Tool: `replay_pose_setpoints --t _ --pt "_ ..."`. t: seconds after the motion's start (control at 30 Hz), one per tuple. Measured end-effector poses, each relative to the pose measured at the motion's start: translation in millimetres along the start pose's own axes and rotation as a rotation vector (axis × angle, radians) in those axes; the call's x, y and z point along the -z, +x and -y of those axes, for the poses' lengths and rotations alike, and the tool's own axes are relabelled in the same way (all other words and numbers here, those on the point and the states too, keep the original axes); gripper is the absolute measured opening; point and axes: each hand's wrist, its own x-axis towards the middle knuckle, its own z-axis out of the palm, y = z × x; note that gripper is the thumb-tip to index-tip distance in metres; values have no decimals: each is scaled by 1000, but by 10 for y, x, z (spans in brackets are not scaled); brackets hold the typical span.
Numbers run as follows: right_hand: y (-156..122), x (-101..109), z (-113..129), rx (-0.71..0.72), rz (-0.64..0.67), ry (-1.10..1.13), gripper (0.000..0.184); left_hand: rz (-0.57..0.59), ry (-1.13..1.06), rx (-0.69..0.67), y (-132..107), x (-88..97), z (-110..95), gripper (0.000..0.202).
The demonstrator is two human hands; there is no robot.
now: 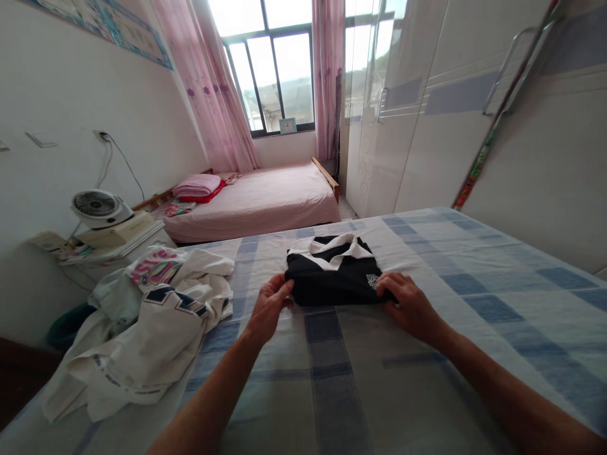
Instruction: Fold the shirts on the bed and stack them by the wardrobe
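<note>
On a clock face centred on the black shirt [339,292], twelve straight ahead of the person, I see a glossy white wardrobe [403,145] at one o'clock. The blue-checked bed [502,265] spreads underneath; a pink-covered bed [270,196] lies at eleven. Rumpled white clothes [156,332] sit between eight and nine. Bare forearms come in low from seven and four. The shirt rests folded flat near the checked bed's far edge, its collar [353,242] uppermost. The left hand [270,305], at eight, has its grip pinched on the shirt's near corner; the right hand [405,300], at four, curls over the opposite corner, seemingly closed on cloth, though its fingertips are partly hidden. Beside it shows a small pale emblem [372,280].
</note>
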Motion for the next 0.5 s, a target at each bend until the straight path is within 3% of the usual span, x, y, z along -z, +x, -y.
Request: replay_pose_setpoints --t 0.07,0.13,0.27,0.43,0.5 --pt "-11 16 13 -8 83 1 29 10 37 41 -42 -17 13 27" --pt "-31 -11 15 -20 160 8 29 92 119 65 -93 -26 35 26" --pt "-41 -65 -10 -92 101 94 30 290 194 57 -124 -16 74 24" --pt "4 71 -2 -107 -59 127 26 71 118 -17 -65 41 17 23" --pt "8 121 8 -77 -45 117 25 95 108 3 -58 79 -27 21"
